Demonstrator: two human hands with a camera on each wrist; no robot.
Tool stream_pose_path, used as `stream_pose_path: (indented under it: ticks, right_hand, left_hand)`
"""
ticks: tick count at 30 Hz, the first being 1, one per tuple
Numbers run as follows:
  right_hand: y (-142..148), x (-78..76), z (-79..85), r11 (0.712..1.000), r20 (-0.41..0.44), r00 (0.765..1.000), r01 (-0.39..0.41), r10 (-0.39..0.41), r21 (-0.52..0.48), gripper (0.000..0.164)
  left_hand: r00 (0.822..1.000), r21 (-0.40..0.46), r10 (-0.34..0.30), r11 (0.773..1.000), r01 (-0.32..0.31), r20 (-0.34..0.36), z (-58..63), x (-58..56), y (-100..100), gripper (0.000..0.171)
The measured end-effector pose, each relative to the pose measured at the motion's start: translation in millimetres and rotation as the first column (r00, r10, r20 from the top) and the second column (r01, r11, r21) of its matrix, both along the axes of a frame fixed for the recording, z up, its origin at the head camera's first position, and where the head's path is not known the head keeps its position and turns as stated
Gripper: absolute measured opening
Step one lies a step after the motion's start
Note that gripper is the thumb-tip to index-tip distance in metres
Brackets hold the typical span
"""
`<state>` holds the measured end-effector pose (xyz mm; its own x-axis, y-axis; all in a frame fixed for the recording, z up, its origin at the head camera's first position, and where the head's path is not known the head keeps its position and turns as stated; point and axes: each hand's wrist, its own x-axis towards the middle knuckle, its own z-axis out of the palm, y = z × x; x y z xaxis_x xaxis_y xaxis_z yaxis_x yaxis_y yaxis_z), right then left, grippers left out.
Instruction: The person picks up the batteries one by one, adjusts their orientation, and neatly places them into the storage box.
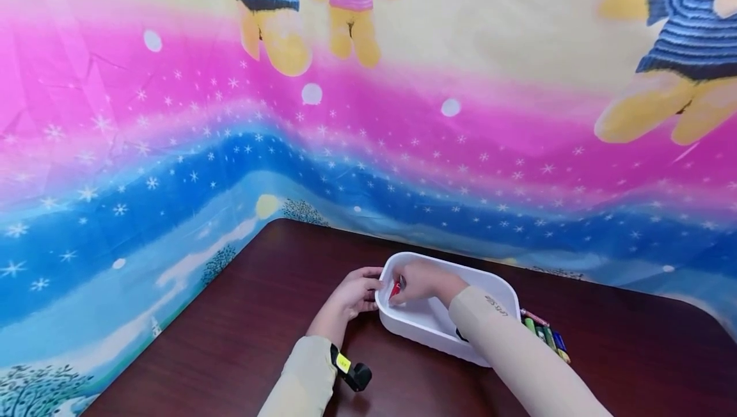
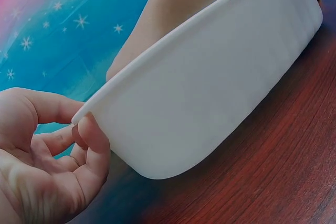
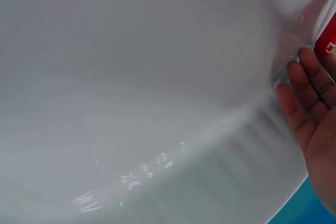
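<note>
A white plastic tub point(image 1: 426, 340) with rounded corners stands on the table, its left end nearest both hands. My left hand point(image 1: 357, 292) grips the rim at that end; in the left wrist view its thumb and fingers point(image 2: 94, 140) close round the tub's corner. Inside the tub, my right hand point(image 1: 423, 279) reaches down at the left end and pinches a small red thing point(image 1: 395, 290). White lettering shows on the red thing point(image 3: 328, 38) in the right wrist view, where most of it is out of frame. My right forearm crosses over the tub's near wall.
Several coloured markers point(image 1: 547, 334), red, green and blue among them, lie on the dark wooden table point(image 1: 276, 276) against the tub's right end. A printed cloth point(image 1: 368, 148) with snowflakes and bears hangs behind the table.
</note>
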<state>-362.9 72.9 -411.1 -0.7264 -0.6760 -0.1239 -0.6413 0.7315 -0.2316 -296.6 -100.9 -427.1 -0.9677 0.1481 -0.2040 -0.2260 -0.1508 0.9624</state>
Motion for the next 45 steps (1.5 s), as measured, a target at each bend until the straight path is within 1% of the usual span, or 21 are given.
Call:
stream_pose_path:
  ticks: [4,10,15,20,23,26,32,35,40,42,45]
  right_hand:
    - [-1,-2.4,-0.3,0.999,-0.032,0.999,-0.007,0.008,0.040,0.043]
    - [-3,-0.4,4.0,0.997,-0.011,1.000,-0.011,0.012,0.077,0.045]
    - [-3,1.0,6.5,0.995,-0.003,1.000,-0.015,0.015,0.102,0.043]
    - [-1,1.5,11.0,0.994,0.004,1.000,0.008,-0.009,0.108,0.046]
    - [2,2.3,20.4,0.994,-0.014,1.000,0.014,-0.013,0.112,0.053]
    - [9,4.0,36.0,0.992,-0.011,0.999,0.040,-0.039,0.117,0.056]
    - [33,7.6,71.7,0.991,0.036,0.993,0.111,-0.114,0.074,0.048]
    - [52,7.6,84.4,0.992,0.035,0.992,0.119,-0.121,0.050,0.042]
    - [86,10.7,98.2,0.990,0.003,0.991,0.137,-0.137,0.028,0.031]
    - [99,14.3,101.0,0.988,-0.002,0.988,0.151,-0.151,0.025,0.028]
    - [119,20.7,101.9,0.983,0.014,0.984,0.180,-0.180,0.035,0.025]
  left_hand:
    - [1.000,0.010,0.002,1.000,-0.002,0.005,1.4,0.0,-1,0.041]
    - [1.000,0.030,0.001,1.000,-0.001,0.005,-0.6,0.0,-1,0.041]
    - [1.000,0.032,0.000,0.999,0.000,0.006,-0.8,1.3,1,0.040]
    - [1.000,0.034,-0.020,0.999,0.019,0.012,0.7,3.6,3,0.041]
    - [1.000,0.034,-0.021,0.999,0.020,0.021,1.2,3.8,3,0.041]
    - [1.000,0.033,-0.013,0.999,0.012,0.022,0.9,3.2,2,0.041]
    - [0.999,0.033,-0.010,0.999,0.009,0.030,2.0,3.2,-1,0.042]
    - [0.999,0.034,-0.014,0.999,0.013,0.037,2.3,2.9,0,0.043]
    - [0.999,0.032,-0.027,0.999,0.026,0.038,2.6,2.1,0,0.043]
    - [0.999,0.032,-0.031,0.999,0.030,0.038,2.1,1.8,0,0.043]
    - [0.999,0.032,-0.029,0.999,0.028,0.041,1.1,2.1,-2,0.043]
